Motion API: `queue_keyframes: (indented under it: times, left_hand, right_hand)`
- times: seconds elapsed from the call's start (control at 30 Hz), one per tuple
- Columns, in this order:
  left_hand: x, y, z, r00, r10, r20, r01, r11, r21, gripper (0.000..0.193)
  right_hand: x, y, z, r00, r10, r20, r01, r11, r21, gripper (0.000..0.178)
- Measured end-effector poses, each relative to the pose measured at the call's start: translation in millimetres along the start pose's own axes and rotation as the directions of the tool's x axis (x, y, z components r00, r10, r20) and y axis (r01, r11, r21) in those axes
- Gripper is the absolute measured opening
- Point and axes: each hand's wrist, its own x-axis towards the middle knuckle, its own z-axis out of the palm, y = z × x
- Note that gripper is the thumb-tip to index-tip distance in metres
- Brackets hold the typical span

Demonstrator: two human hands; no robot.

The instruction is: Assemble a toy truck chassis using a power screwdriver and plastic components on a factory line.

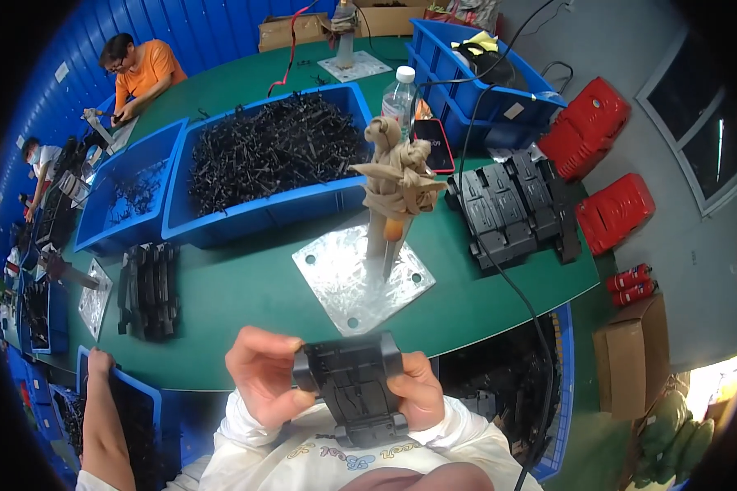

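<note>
In front of my chest I hold up a black moulded plastic part (354, 380), with rounded ends and thin ribs on its face. My left hand (264, 378) grips its left edge between thumb and fingers. On the right edge, my right hand (418, 391) is closed round it, its fingertips partly hidden by the part. Just beyond my hands stands a post wrapped in tan cloth (397, 176) on a square metal plate (327, 270). An orange-tipped metal rod (393, 233) hangs beside the post.
A large blue bin (262, 221) of small black pieces stands beyond, next to a smaller blue bin (90, 233). Similar black parts are stacked at right (508, 209) and left (149, 290). A cable (508, 282) crosses the right side. A neighbour's arm (106, 417) reaches in at left.
</note>
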Motion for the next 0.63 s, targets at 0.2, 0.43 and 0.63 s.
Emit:
queue_keyframes:
  times: [0.2, 0.43, 0.63]
  left_hand:
    - [4, 7, -21, 0.995, -0.059, -0.082, 0.070, 0.988, 0.135, 0.049]
    - [8, 35, -57, 0.955, -0.092, -0.282, 0.200, 0.902, 0.382, 0.048]
    - [-5, 99, -130, 0.843, 0.295, -0.449, 0.114, 0.719, 0.685, 0.056]
  right_hand:
    - [26, 27, -7, 0.997, 0.069, -0.016, -0.067, 0.991, 0.114, 0.038]
    - [32, 36, -38, 0.979, 0.201, 0.026, -0.200, 0.979, -0.023, 0.042]
    - [1, -44, -89, 0.831, 0.514, -0.213, -0.543, 0.668, -0.509, 0.033]
